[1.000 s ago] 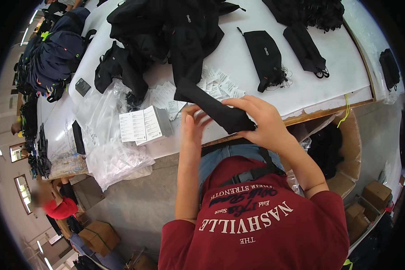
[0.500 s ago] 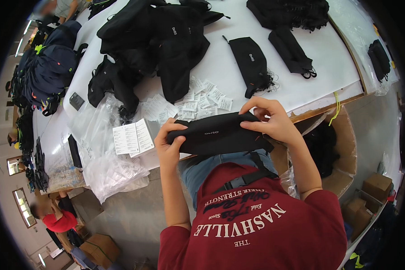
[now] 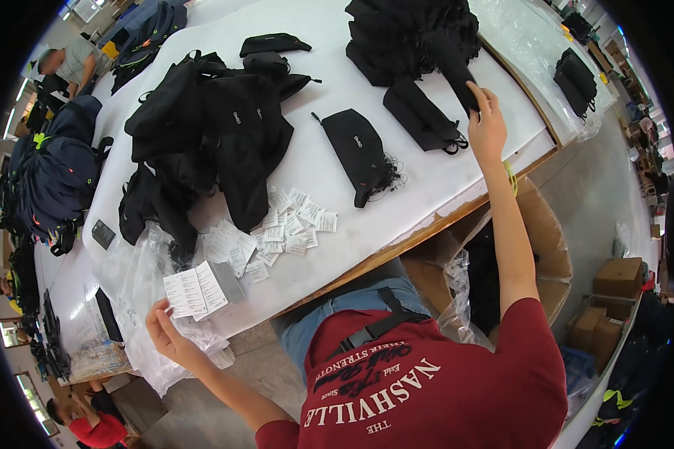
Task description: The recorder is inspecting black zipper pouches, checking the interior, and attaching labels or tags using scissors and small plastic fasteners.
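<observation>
Head view: the right hand [image 3: 488,129], at the upper right of the frame, has its fingers closed around the near end of a long, narrow black pouch [image 3: 451,66]. That pouch slants up and left from the fingers, overlapping a heap of black pouches [image 3: 374,34] at the top of the frame. Just left of the hand, a wider black pouch [image 3: 419,116] lies on the white worktop [image 3: 412,194].

At the lower left, the left hand [image 3: 171,337] has its fingertips at the left edge of a stack of white printed cards [image 3: 195,290]; whether the fingers pinch a card or only touch it, I cannot tell. Loose white labels [image 3: 296,228] are scattered above and right of the stack, and crumpled clear plastic [image 3: 131,299] spreads to its left.

Near the middle of the frame lies another black pouch [image 3: 348,150], a tangle of thin black cords [image 3: 391,174] at its lower right. A large pile of black fabric pieces [image 3: 202,123] fills the upper left of the worktop, with navy backpacks [image 3: 45,179] farther left.
</observation>
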Action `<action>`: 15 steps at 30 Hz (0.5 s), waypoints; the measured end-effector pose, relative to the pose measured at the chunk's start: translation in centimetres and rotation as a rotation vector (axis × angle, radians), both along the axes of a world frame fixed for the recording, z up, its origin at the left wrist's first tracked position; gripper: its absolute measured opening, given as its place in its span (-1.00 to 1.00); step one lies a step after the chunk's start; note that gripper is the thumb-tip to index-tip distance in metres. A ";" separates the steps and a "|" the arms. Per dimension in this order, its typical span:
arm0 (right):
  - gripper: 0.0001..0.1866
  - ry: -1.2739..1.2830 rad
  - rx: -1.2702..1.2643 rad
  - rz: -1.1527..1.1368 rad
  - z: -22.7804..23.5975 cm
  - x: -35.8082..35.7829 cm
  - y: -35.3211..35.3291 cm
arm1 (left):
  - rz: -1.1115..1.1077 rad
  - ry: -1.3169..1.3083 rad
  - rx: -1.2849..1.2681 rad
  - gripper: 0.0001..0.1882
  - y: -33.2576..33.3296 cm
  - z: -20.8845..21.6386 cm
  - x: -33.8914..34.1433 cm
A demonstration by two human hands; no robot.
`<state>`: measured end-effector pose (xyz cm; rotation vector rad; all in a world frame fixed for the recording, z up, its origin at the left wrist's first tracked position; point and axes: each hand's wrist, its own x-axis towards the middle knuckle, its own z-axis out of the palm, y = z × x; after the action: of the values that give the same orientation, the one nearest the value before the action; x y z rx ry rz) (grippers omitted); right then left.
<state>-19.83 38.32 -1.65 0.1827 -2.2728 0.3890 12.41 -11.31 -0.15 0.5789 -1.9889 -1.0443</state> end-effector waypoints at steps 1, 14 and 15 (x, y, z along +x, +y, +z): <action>-0.45 -0.057 0.111 -0.010 -1.5 -0.9 1.0 | 0.001 0.002 0.003 -0.78 -0.3 0.1 0.0; -0.66 -0.294 -0.168 0.213 -2.2 1.4 0.2 | -0.037 -0.632 0.045 -0.35 -5.7 -3.0 1.2; -0.75 -0.317 -0.173 0.289 -1.8 2.9 -1.5 | -0.033 -0.641 0.047 -0.35 -5.8 -3.5 1.1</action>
<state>-16.97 36.82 -3.46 0.3860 -2.5114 0.8125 13.54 -17.08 -3.67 1.0035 -2.5310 -1.0055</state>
